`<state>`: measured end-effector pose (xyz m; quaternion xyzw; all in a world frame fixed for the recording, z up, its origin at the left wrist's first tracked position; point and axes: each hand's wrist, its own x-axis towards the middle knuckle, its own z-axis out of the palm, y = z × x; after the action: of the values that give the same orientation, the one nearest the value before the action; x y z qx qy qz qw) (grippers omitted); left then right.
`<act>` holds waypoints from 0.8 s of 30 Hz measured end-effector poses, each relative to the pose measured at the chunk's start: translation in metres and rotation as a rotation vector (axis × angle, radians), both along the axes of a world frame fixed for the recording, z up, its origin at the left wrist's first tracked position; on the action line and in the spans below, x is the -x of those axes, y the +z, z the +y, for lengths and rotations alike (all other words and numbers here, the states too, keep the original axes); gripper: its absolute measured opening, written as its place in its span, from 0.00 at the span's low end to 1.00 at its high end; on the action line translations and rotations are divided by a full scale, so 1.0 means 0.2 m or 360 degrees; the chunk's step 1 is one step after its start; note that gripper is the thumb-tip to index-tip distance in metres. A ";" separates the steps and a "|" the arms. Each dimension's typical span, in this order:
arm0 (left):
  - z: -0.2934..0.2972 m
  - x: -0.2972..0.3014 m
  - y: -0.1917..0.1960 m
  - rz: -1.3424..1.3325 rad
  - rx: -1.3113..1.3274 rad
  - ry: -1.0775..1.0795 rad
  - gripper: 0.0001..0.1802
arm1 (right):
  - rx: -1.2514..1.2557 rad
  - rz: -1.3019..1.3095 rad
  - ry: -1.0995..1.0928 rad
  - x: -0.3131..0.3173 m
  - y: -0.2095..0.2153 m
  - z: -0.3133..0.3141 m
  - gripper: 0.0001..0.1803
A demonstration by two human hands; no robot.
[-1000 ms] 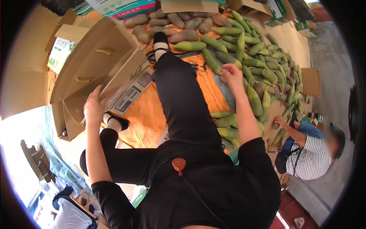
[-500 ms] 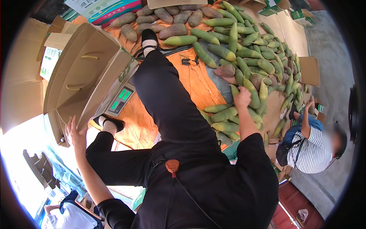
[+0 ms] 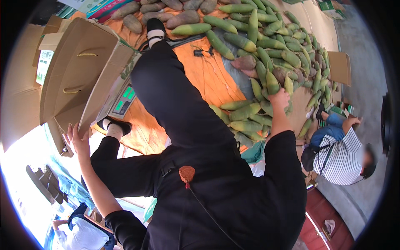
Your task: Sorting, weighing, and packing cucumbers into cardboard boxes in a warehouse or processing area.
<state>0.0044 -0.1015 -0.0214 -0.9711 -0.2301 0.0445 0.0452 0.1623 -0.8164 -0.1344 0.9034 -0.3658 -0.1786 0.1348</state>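
Observation:
At the pile's near side, my right hand (image 3: 280,99) has its fingers closed round the lower end of a green radish (image 3: 272,84). Another yellowish-green radish (image 3: 288,86) stands right beside it. Off to the left, my left hand (image 3: 78,142) is at the lower corner of an opened cardboard box (image 3: 98,68), fingers stretched out and apart. Whether it touches the flap is hard to tell. The box is tilted on its side and has two cord handles. A scale with a lit green display (image 3: 124,100) sits next to it.
Green radishes (image 3: 271,43) are heaped at the upper right, with dark reddish ones (image 3: 183,19) along the top. An orange sheet (image 3: 200,79) lies under my legs. A person in a striped shirt (image 3: 341,156) is at the right; another in white (image 3: 85,235) is lower left.
My right hand has moved right and slightly up, from one radish to another in the pile. My left hand has shifted slightly left and down. The striped-shirt person's arm has lowered.

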 end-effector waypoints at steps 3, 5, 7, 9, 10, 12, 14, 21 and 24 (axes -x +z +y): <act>0.02 0.02 0.00 -0.0068 -0.0077 -0.0060 0.27 | -0.0074 -0.0058 -0.0080 0.00 0.00 0.08 0.35; 0.02 0.01 0.00 -0.0159 -0.0016 -0.0079 0.28 | -0.0159 -0.0125 -0.0151 0.01 -0.07 0.02 0.35; -0.03 -0.04 -0.04 -0.0198 -0.0003 -0.0173 0.28 | -0.0838 -0.0535 -0.0318 0.05 -0.23 -0.22 0.37; -0.02 -0.01 0.02 -0.0255 0.0247 -0.0169 0.29 | -0.1320 -0.0669 -0.0505 0.00 -0.29 -0.04 0.38; -0.05 -0.03 0.01 -0.0294 0.0274 -0.0139 0.30 | -0.1722 -0.0816 -0.0734 -0.02 -0.27 0.04 0.38; -0.08 -0.05 0.01 -0.0334 0.0352 -0.0071 0.27 | -0.1946 -0.0754 -0.0626 -0.10 -0.15 0.23 0.37; -0.09 -0.06 0.04 -0.0292 0.0431 -0.0026 0.20 | -0.2151 -0.0722 -0.0345 -0.21 0.06 0.47 0.35; -0.07 -0.03 0.04 -0.0371 0.0560 0.0096 0.12 | -0.2470 -0.0600 0.1140 -0.62 0.78 1.36 0.35; -0.08 -0.05 0.04 -0.0379 0.0576 0.0080 0.12 | -0.2512 -0.0486 0.1720 -0.70 1.01 1.75 0.35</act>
<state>0.0153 -0.1175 -0.0127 -0.9558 -0.2460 -0.0288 -0.1584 0.3015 -0.4662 0.0685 0.7936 0.3106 -0.1674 -0.4957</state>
